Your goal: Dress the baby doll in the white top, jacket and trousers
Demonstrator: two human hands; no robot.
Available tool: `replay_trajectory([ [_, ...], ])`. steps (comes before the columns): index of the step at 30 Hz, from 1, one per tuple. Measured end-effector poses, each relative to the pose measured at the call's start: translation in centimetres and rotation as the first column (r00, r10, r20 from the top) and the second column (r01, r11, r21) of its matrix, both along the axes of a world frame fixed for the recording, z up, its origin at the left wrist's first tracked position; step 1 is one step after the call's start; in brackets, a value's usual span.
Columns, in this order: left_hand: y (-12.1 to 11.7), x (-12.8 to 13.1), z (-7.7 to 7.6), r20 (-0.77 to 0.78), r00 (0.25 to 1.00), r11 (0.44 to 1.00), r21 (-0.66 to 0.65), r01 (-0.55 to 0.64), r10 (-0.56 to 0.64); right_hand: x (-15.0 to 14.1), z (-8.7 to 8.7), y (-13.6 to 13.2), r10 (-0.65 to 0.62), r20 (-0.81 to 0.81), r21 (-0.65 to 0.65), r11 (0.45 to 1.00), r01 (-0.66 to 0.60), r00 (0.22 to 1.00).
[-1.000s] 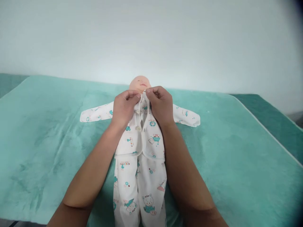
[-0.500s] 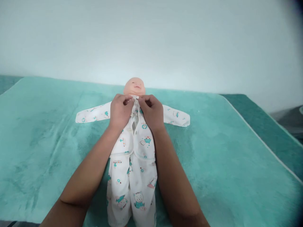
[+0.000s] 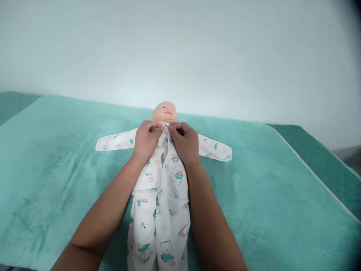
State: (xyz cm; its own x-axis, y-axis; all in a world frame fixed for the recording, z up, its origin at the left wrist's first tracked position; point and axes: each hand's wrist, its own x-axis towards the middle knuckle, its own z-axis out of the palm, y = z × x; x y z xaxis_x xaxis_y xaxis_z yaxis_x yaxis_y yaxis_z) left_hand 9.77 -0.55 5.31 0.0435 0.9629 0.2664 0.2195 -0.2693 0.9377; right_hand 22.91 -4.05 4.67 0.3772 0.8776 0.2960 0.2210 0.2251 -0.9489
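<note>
A baby doll (image 3: pixel 165 111) lies on its back, dressed in a white printed jacket (image 3: pixel 175 177) and matching trousers (image 3: pixel 172 218). Its sleeves stretch out to both sides. At the collar, my left hand (image 3: pixel 148 138) pinches one front edge of the jacket between thumb and fingers. My right hand (image 3: pixel 185 142) pinches the opposite edge, close beside it. Below my hands the jacket front gapes, and a pale button (image 3: pixel 159 143) shows on the left edge. My fingertips partly hide the fabric they hold.
A light green plush blanket (image 3: pixel 254 195) spreads under the doll, over a darker green layer (image 3: pixel 318 150) at the right. Behind the doll's head rises a plain pale wall (image 3: pixel 180 52).
The whole view has shifted, so the doll and hands appear slightly lower and farther right. Both hands stay pinched at the collar, with little visible movement of the fingers.
</note>
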Motion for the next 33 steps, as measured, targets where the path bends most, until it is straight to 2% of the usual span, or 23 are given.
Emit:
replay_trajectory([
  [3, -0.1, 0.1, 0.1, 0.082, 0.996, 0.998, -0.059, 0.026, -0.021, 0.1, 0.0, 0.0, 0.015, 0.003, 0.015, 1.0, -0.015, 1.0],
  [6, -0.1, 0.2, 0.2, 0.1, 0.994, 0.996, -0.069, 0.06, -0.053, 0.2, 0.0, -0.1, 0.039, -0.004, 0.032, 0.999, -0.039, 0.999],
  [16, -0.2, 0.1, -0.1, 0.109, 0.993, 0.998, -0.036, 0.047, -0.042, 0.9, -0.1, -0.3, 0.14, 0.063, 0.051, 0.988, -0.144, 0.988],
  [22, -0.3, 0.3, 0.0, 0.114, 0.992, 0.999, 0.002, 0.052, -0.052, 1.1, 0.0, -0.2, 0.197, 0.159, 0.13, 0.967, -0.218, 0.967],
  [27, -0.1, 0.1, -0.1, 0.132, 0.989, 0.997, -0.036, 0.07, -0.065, 1.0, 0.3, -0.2, 0.22, 0.229, 0.088, 0.965, -0.245, 0.948],
  [33, 0.1, 0.1, -0.1, 0.168, 0.98, 0.992, -0.056, 0.115, -0.104, 0.9, 0.3, -0.1, 0.217, 0.182, 0.064, 0.971, -0.232, 0.959],
])
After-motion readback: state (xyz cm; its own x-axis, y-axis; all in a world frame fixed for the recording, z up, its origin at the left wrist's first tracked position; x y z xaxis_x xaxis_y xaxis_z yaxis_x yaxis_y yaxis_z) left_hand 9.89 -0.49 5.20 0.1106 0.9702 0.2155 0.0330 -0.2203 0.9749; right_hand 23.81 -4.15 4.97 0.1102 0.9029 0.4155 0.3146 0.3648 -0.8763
